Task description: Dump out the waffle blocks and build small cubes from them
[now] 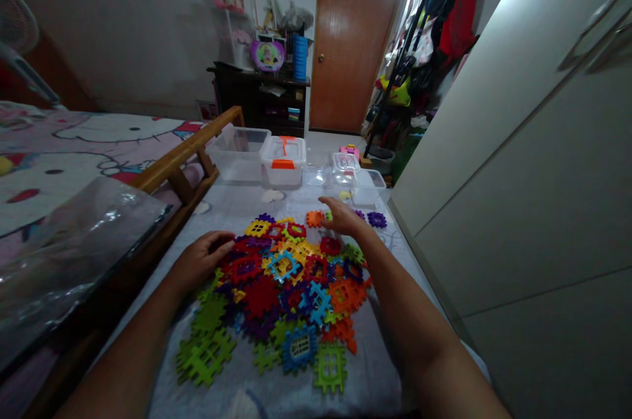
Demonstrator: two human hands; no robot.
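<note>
A heap of colourful plastic interlocking building pieces point(261, 297) lies on the pale cloth. My left hand point(202, 261) rests at the left edge of the heap, fingers loosely bent and apart, beside red and purple pieces. Beyond the heap's far right side, my right hand point(340, 216) is over the cloth with its thumb and fingers spread. Close to its fingertips are an orange gear-edged piece point(315, 218) and a green piece partly hidden by the hand. Two purple pieces lie to its right, one of them a dark purple piece point(376, 219).
Behind the pieces stand a clear open bin point(241, 155), a lidded box with orange latches point(284, 172) and small clear containers point(369, 187). A wooden bed rail point(182, 155) runs along the left. A pale cabinet point(518, 162) borders the right side.
</note>
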